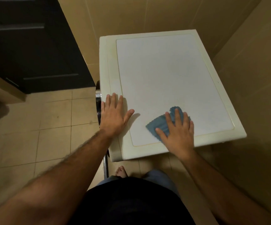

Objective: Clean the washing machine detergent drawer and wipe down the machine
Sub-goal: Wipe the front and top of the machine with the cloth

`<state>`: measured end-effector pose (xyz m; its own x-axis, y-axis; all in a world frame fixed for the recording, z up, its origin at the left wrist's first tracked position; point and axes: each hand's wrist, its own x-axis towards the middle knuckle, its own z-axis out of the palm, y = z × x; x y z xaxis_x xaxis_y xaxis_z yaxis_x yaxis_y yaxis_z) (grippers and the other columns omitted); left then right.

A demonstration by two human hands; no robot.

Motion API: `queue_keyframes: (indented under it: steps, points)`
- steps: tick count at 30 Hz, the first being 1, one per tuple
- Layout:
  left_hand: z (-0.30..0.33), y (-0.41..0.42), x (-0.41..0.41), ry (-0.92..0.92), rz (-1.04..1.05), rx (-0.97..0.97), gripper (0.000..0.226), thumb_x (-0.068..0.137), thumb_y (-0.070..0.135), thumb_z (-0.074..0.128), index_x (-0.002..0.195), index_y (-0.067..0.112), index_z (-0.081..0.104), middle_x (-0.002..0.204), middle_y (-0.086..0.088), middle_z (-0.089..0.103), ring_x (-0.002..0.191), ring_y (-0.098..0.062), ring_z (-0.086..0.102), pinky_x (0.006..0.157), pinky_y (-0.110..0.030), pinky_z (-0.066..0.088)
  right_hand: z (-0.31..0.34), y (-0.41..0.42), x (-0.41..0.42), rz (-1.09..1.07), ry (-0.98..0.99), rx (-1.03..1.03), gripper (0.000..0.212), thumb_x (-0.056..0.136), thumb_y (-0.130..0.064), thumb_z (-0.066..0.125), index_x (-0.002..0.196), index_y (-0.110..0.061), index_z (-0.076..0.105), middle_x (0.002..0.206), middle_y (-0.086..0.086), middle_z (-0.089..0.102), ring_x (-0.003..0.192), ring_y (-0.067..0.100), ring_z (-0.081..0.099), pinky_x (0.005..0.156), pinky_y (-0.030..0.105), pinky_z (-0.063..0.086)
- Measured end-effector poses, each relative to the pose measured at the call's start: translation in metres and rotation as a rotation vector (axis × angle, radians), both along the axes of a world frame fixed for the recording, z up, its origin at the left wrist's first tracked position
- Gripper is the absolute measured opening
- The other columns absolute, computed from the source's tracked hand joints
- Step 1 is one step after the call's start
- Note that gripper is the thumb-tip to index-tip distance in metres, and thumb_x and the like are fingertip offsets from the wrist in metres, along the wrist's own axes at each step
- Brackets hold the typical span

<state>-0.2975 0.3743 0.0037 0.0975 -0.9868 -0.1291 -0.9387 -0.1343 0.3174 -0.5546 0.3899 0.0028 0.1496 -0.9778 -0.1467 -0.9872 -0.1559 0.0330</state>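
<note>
At the bottom of the view, a dark shirt and blue shorts fill the frame, and one bare foot [121, 171] stands on the beige floor tiles [50, 114] just in front of the washing machine [172, 36]. The machine is seen from above; its white top panel sits inside a cream rim. The right hand [178, 132] lies flat on a blue cloth [160, 123] near the front edge of the top, the fingers [177, 116] straight and spread, pressing the cloth down. The left hand [115, 114] rests flat on the left part of the top, fingers straight, holding nothing. Beside this hand, at the edge of the machine, a dark and shiny chrome part shows, but I cannot tell what it is. The front of the machine and its detergent drawer are hidden from this angle. Beige tiled walls stand close behind and to the right of the machine. Far left there is a dark door [30, 46]. A round dark object at the left edge is cut off.
</note>
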Motion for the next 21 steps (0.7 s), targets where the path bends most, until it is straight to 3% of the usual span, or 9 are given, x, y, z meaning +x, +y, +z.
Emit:
queue_keyframes:
  steps: [4, 10, 16, 21]
  points:
    - [0.000, -0.001, -0.008, -0.009, 0.000, -0.004, 0.092, 0.083, 0.079, -0.001, 0.155, 0.022, 0.002, 0.162, -0.006, -0.008, 0.148, -0.025, -0.016, 0.120, -0.049, -0.003, 0.001, -0.023, 0.025, -0.075, 0.015, -0.002, 0.080, 0.091, -0.070, 0.012, 0.153, -0.022, 0.024, 0.160, 0.015, 0.019, 0.144, 0.044, 0.016, 0.115, 0.059, 0.016]
    - [0.013, -0.005, -0.018, -0.039, 0.018, -0.019, 0.087, 0.086, 0.074, 0.007, 0.155, 0.020, 0.003, 0.162, -0.007, -0.005, 0.148, -0.027, -0.013, 0.120, -0.048, -0.004, 0.004, 0.005, -0.041, 0.177, -0.010, 0.018, 0.076, 0.092, -0.071, 0.018, 0.152, -0.026, 0.030, 0.161, 0.008, 0.022, 0.145, 0.037, 0.021, 0.115, 0.052, 0.022]
    - [0.008, -0.003, -0.054, -0.041, 0.055, 0.005, 0.090, 0.084, 0.077, 0.000, 0.155, 0.020, 0.002, 0.162, -0.007, -0.007, 0.148, -0.026, -0.014, 0.120, -0.046, -0.005, 0.006, -0.043, -0.018, -0.002, 0.007, 0.021, 0.080, 0.090, -0.071, 0.015, 0.152, -0.023, 0.027, 0.160, 0.016, 0.019, 0.144, 0.044, 0.015, 0.116, 0.059, 0.014]
    - [0.017, -0.012, -0.078, -0.024, 0.089, -0.028, 0.091, 0.083, 0.075, 0.000, 0.155, 0.020, 0.006, 0.163, -0.006, -0.004, 0.148, -0.025, -0.014, 0.120, -0.046, -0.005, 0.008, 0.012, -0.067, 0.304, -0.025, 0.050, 0.076, 0.090, -0.072, 0.022, 0.152, -0.029, 0.029, 0.163, 0.006, 0.017, 0.147, 0.037, 0.016, 0.117, 0.053, 0.018]
